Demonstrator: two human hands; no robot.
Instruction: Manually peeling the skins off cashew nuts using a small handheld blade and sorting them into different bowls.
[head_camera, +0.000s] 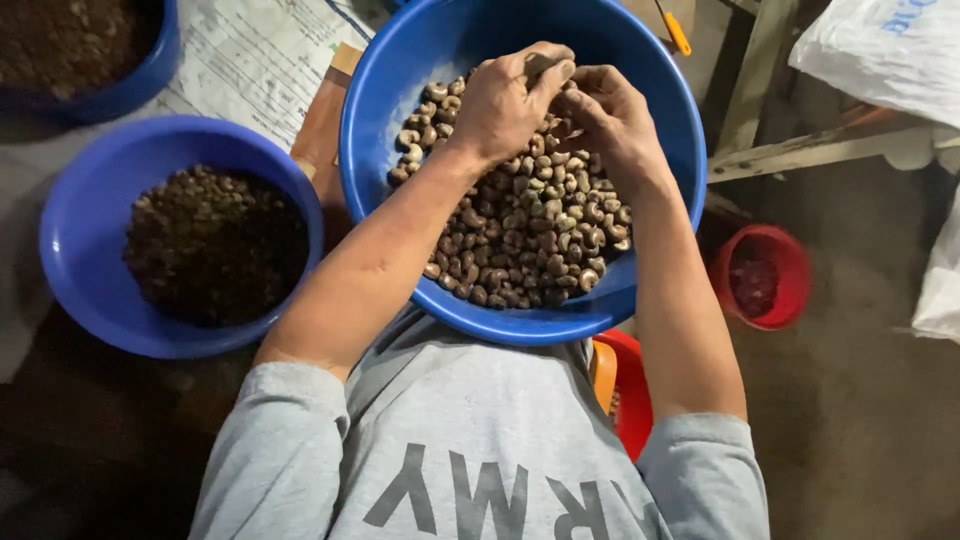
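both hands are working together over a big blue basin (400, 80) resting on the person's lap, heaped with pale brown, curved nuts (530, 230). the left hand (505, 100) is curling its grip narrowly around a single nut (540, 65) at the pile's 12 o'clock edge, fingers pinching down over it. the right hand (610, 115) is sitting just beside it, at 3 o'clock from the left, fingertips touching the same spot; i cannot tell whether its grip is holding anything of its own, since the fingers are hiding the gap.

at 9 o'clock from the big basin, a second blue basin (80, 220) is holding a dark, crumbly heap (215, 245). a third blue basin (150, 70) is lying at 10 o'clock, half out of view. a small red bucket (790, 255) is standing on the floor at 3 o'clock, and a red and orange seat (625, 385) is showing under the grey sleeve (700, 470).
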